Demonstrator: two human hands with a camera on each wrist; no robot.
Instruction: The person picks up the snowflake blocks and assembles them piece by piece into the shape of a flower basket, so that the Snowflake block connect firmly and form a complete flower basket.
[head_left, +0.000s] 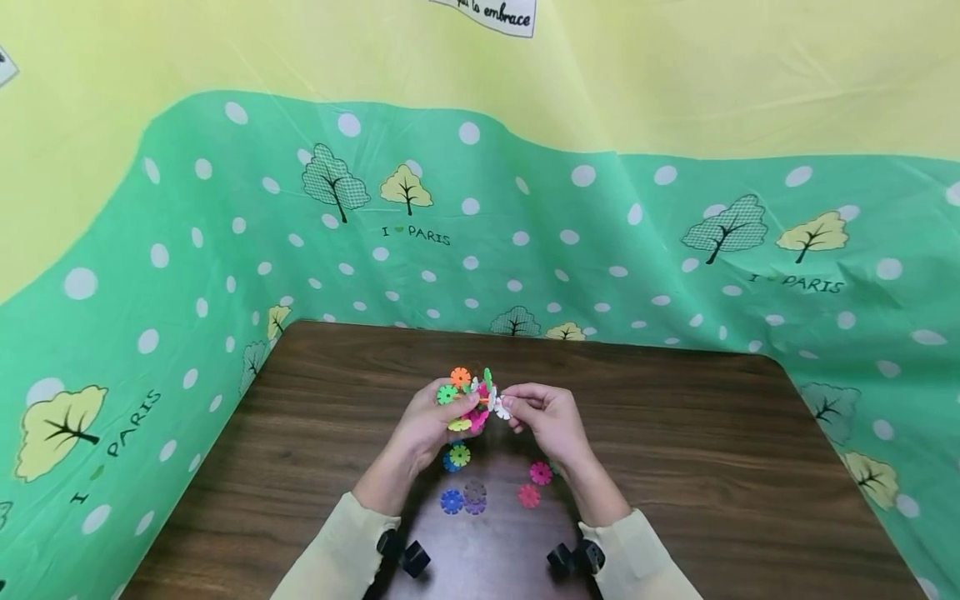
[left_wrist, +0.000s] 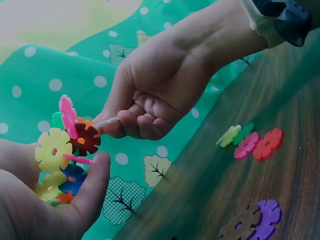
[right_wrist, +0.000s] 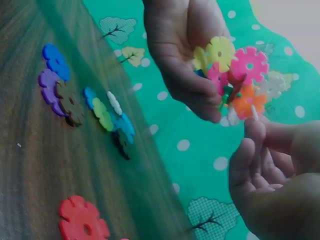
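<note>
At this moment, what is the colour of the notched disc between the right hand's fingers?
The notched disc is white; the head view shows it best.

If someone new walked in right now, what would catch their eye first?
Probably the bright cluster of flower-shaped discs, held in the left hand above the dark wooden table. Next to it, the fingers of the right hand pinch a white disc. Behind everything, the large green-and-yellow dotted cloth fills the background.
</note>
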